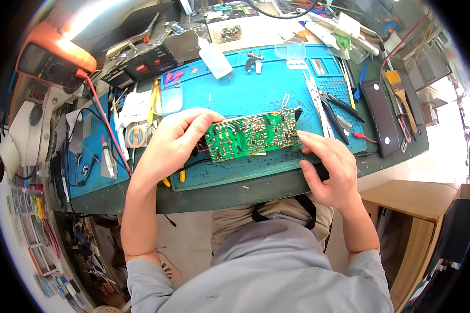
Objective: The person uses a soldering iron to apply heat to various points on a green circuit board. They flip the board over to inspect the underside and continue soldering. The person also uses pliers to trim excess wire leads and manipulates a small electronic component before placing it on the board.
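Note:
A long green circuit board [251, 134] is held up over the blue work mat [193, 96], its solder side facing me. My left hand [181, 138] grips its left end, thumb along the upper edge and the other fingers out of sight behind. At the right end, my right hand [328, 166] is open, its thumb apart from the fingers and the index fingertip at or very near the board's edge. A black cable [197, 163] runs from beneath the board's left end toward the lower left. Yellow-handled pliers [181, 173] lie partly hidden below my left hand.
On the mat's far side stands a white squeeze bottle [214, 58]. Right of the board are black-handled cutters [331, 112] and tweezers [317, 101]. An orange multimeter [55, 57] with a red lead sits far left. A dark flat device [379, 117] and a brush [399, 94] lie right.

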`<state>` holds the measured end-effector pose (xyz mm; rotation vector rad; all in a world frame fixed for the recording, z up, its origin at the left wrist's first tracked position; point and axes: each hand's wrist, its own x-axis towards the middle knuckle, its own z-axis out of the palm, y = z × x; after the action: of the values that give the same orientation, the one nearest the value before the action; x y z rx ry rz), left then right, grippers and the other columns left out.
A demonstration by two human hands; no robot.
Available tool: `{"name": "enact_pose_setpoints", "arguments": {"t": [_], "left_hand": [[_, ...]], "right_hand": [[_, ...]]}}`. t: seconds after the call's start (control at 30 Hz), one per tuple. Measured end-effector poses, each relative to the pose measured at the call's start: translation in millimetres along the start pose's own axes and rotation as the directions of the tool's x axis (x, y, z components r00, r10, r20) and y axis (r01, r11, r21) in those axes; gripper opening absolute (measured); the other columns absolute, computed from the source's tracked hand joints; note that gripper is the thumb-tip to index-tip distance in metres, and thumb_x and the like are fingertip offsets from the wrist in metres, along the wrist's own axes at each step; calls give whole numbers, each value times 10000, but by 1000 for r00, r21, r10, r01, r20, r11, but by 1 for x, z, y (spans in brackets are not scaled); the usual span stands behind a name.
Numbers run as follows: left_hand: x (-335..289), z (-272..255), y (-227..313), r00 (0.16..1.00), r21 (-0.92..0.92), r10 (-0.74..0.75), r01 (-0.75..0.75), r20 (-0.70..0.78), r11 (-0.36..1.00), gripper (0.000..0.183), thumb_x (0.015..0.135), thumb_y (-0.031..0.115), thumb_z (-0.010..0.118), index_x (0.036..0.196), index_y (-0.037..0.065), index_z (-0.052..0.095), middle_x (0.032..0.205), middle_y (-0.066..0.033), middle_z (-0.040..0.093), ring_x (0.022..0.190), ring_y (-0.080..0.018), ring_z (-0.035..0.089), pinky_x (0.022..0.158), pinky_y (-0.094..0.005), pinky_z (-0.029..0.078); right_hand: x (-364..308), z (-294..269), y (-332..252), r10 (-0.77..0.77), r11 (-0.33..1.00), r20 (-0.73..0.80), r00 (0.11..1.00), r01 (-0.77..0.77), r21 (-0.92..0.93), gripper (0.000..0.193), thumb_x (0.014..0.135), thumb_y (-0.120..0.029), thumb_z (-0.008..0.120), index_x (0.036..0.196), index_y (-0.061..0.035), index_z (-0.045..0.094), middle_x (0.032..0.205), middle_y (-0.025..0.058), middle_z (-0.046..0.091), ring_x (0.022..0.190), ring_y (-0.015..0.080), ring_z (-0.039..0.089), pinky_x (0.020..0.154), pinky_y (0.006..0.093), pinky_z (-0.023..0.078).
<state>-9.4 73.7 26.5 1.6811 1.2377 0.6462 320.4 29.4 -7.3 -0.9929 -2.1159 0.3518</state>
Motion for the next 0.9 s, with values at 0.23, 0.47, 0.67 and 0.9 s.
{"name": "enact_pose_setpoints", "arguments": {"t": [0.23, 0.47, 0.67, 0.9], "left_hand": [[5, 3, 0, 998, 37, 36, -35, -42, 999, 382, 1135, 296, 536, 1184, -14, 753, 1127, -65, 753, 1069, -153, 671, 973, -317, 511], [-19, -8, -1, 961, 30, 121, -117, -248, 993, 443, 1148, 339, 503, 1283, -37, 696, 1201, -136, 760, 1146, -196, 694, 1032, -354, 521], [-118, -24, 1, 719, 95, 214, -202, -662, 975, 305, 1126, 71, 458, 1368, -5, 628, 1012, -113, 775, 909, -149, 715, 864, -287, 568], [-259, 38, -159, 115, 259, 267, -84, -957, 962, 386, 1005, -112, 474, 1367, 13, 516, 1313, -115, 611, 1093, -159, 626, 913, -282, 514]], "right_hand": [[5, -7, -2, 103, 991, -123, 987, -113, -76, 505, 865, -7, 763, 1360, -17, 660, 1351, 152, 688, 1157, 312, 680, 968, 405, 540], [23, -17, -23, -2, 994, -102, 995, -10, -109, 505, 857, 3, 767, 1351, -19, 666, 1348, 162, 679, 1179, 354, 650, 1000, 426, 515], [39, -2, -56, -121, 988, 66, 990, 127, -92, 408, 814, 75, 738, 1209, -29, 741, 774, 66, 646, 696, 244, 606, 649, 369, 479], [64, 36, -94, -395, 918, 105, 913, 395, 17, 446, 775, 106, 669, 1196, -30, 728, 954, 92, 673, 821, 276, 643, 708, 403, 523]]}}
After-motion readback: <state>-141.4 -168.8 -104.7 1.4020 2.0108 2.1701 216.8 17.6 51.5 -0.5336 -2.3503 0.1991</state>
